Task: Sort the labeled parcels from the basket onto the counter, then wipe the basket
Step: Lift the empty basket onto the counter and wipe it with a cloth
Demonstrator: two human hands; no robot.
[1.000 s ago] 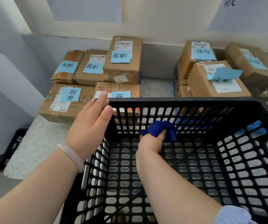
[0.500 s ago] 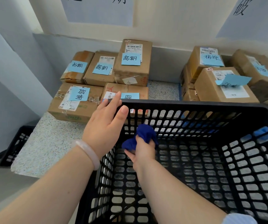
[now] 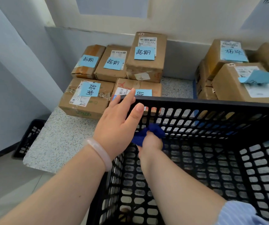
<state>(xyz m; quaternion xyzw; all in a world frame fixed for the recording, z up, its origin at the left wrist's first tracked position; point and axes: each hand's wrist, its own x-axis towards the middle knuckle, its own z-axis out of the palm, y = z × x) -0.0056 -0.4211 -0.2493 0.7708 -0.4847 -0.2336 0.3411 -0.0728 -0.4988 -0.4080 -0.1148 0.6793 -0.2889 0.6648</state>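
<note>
Well into the wiping step, to judge by the labelled parcels (image 3: 146, 69) lying in two groups on the counter (image 3: 57, 140) and no parcel visible inside the black basket (image 3: 203, 103). Steadying that basket with the left hand (image 3: 116, 125), laid over its far-left corner, fingers straight and close together across the rim, thumb down the inner face. Clutching a bunched blue cloth (image 3: 155, 129) in the right hand (image 3: 151, 142), fingers clamped tight round it, low inside the basket and up against the far wall near that same corner. Next, probably: dragging the cloth along the far wall's lattice and then over the floor, pressing firmly against the bracing hand (open mesh, so likely to snag a loose fold). Open side of the basket facing straight up; set at the counter's front edge, near part out past it, support there unseen. Long axis seemingly left to right, parallel to the counter's front edge, though cut off at the right and hard to call.
</note>
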